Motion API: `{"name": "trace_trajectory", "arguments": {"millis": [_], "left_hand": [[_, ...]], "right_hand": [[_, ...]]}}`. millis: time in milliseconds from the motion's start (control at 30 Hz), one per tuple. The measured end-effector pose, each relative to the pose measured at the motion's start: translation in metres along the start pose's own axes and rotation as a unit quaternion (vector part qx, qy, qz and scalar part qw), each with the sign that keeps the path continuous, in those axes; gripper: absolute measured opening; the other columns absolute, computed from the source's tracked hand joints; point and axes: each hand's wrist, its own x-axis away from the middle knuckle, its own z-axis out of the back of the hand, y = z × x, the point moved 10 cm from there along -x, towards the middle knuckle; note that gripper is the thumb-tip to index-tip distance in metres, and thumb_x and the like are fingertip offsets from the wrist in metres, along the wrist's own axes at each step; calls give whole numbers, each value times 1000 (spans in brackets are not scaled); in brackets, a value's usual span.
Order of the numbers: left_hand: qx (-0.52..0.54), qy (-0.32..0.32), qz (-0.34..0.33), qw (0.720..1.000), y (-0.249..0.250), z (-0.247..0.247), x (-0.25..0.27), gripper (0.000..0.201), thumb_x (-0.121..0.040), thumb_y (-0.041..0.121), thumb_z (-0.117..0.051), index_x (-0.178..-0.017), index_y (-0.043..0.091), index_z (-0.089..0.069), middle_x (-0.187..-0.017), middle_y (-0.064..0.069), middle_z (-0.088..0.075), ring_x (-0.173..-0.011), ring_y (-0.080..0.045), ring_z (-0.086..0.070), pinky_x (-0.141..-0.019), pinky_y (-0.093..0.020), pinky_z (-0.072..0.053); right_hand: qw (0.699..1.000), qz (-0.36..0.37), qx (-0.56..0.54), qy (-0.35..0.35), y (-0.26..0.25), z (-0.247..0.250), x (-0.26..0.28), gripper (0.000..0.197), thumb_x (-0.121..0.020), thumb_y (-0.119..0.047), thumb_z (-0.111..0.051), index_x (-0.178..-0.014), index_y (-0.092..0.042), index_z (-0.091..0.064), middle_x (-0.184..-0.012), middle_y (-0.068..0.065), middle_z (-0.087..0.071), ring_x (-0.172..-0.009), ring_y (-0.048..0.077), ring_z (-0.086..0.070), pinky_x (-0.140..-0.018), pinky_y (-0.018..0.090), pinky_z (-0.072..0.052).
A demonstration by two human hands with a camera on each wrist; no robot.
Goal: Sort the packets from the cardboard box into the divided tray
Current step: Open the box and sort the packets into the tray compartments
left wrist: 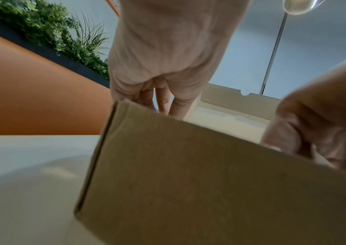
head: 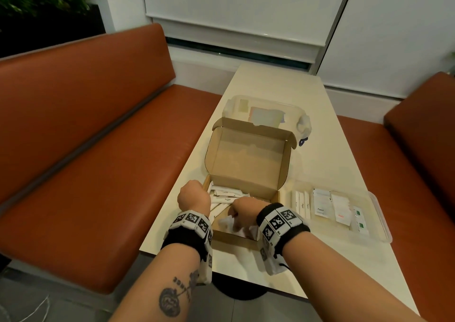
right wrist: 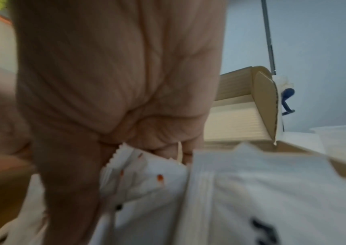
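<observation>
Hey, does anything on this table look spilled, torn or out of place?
Nothing stands out. The cardboard box sits open with loose packets inside, where both hands reach; the divided tray beside it holds packets in neat rows. No spills or tears show.

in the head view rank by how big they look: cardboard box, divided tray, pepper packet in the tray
1. cardboard box, lid open
2. divided tray, nearly as wide but flatter
3. pepper packet, far the smallest

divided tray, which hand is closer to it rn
Right. The right hand is inside the cardboard box, beside the divided tray; the left hand is at the box's far side.
</observation>
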Motion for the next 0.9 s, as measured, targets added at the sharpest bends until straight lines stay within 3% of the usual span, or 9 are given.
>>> {"name": "trace_trajectory", "arguments": {"millis": [33, 100, 200, 300, 467, 667, 733, 800, 900], "left_hand": [[1, 0, 1, 1000, 0, 0, 0, 23, -88, 1, -50, -99, 9, -69, -101, -13, -68, -92, -31, -63, -66, -29, -42], [3, 1, 3, 1000, -1, 0, 0, 23, -88, 1, -50, -99, 9, -69, -101, -13, -68, -92, -32, -63, -67, -29, -43], [12, -2, 5, 1000, -1, -1, 0, 23, -88, 2, -50, -99, 8, -69, -102, -13, -68, -93, -32, -63, -67, -29, -43], [37, -5, 7, 999, -1, 0, 0, 22, -89, 5, -51, -101, 9, -69, -104, -12, -68, -94, -31, -62, -69, -29, -44], [61, 38, -62, 995, 22, 6, 11, 33, -93, 33, -53, -121, 15, -58, -122, -7, -59, -114, -30, -51, -93, -40, -39], [187, 76, -166, 965, 54, 12, 20, 39, -97, 38, -44, -123, 12, -57, -123, -7, -59, -117, -24, -49, -99, -37, -39], [233, 56, -183, 954, 60, 10, 23, 38, -97, 39, -44, -122, 14, -58, -120, -5, -60, -114, -21, -52, -98, -35, -42], [282, -9, -194, 939, 67, 0, 27, 41, -94, 46, -47, -122, 19, -57, -115, 3, -61, -109, -15, -55, -91, -28, -44], [296, -109, -210, 926, 78, -18, 42, 49, -88, 52, -55, -128, 23, -52, -102, 20, -56, -100, -1, -55, -77, -6, -40]], "right_hand": [[1000, 2, -17, 23, 2, 6, 0, 10, -84, -20, -68, -91, -15, -64, -83, 1, -62, -88, 26, -55, -71, 27, -42], [995, 1, -72, 74, 9, 19, 2, 27, -86, -19, -66, -112, -11, -65, -98, 4, -64, -94, 24, -58, -76, 26, -42], [964, -12, -201, 171, 27, 38, 8, 37, -88, -21, -63, -124, -11, -59, -112, 4, -65, -97, 18, -62, -80, 23, -48], [913, -12, -320, 252, 47, 51, 16, 31, -89, -19, -63, -118, -11, -62, -109, 5, -69, -83, 8, -63, -68, 14, -47], [854, -13, -414, 314, 67, 62, 26, 17, -88, -18, -64, -102, -11, -68, -86, -1, -67, -78, 15, -62, -70, 27, -48], [804, 21, -473, 360, 73, 71, 35, 14, -90, -13, -60, -100, -14, -68, -85, -1, -70, -71, 4, -64, -61, 11, -49], [778, 33, -497, 382, 77, 78, 41, 15, -89, -11, -60, -101, -11, -69, -88, 1, -71, -78, 13, -67, -69, 19, -52], [750, 42, -523, 402, 81, 87, 47, 13, -89, -11, -60, -99, -11, -69, -89, 6, -72, -81, 20, -68, -73, 31, -54], [740, 47, -531, 410, 85, 93, 49, 12, -88, -10, -61, -98, -11, -68, -79, 0, -70, -67, 9, -64, -63, 24, -52]]}}
